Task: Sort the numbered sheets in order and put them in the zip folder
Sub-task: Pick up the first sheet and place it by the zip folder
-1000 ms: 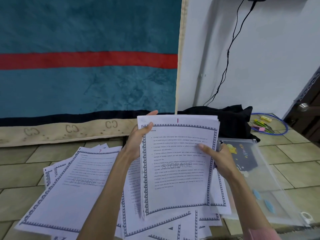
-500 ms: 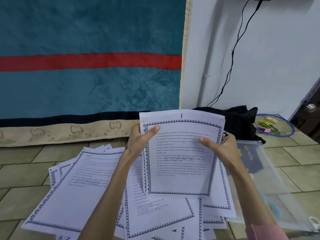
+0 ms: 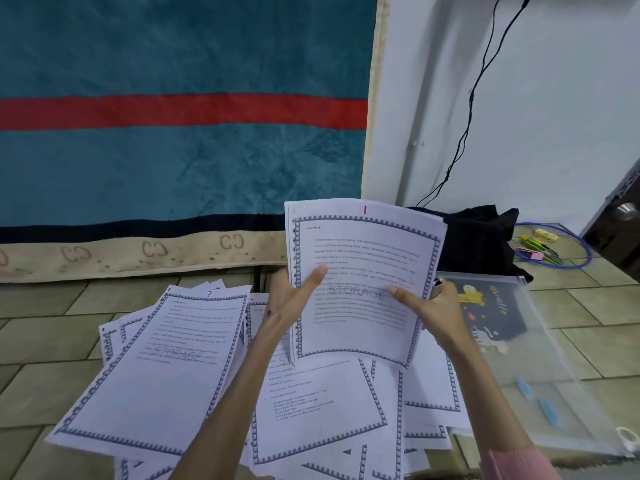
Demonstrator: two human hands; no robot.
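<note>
Sheet 1 (image 3: 360, 271) — thumbs in front, fingers (image 3: 277, 282) behind

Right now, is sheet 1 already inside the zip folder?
No. Sheet 1 is held up by both hands, while the zip folder lies on the floor beside the pile.

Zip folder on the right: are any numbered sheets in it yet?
Apparently none. Through the clear zip folder only a dark illustrated card shows; sheet 1 is held by both hands, the rest lie spread on the floor.
</note>
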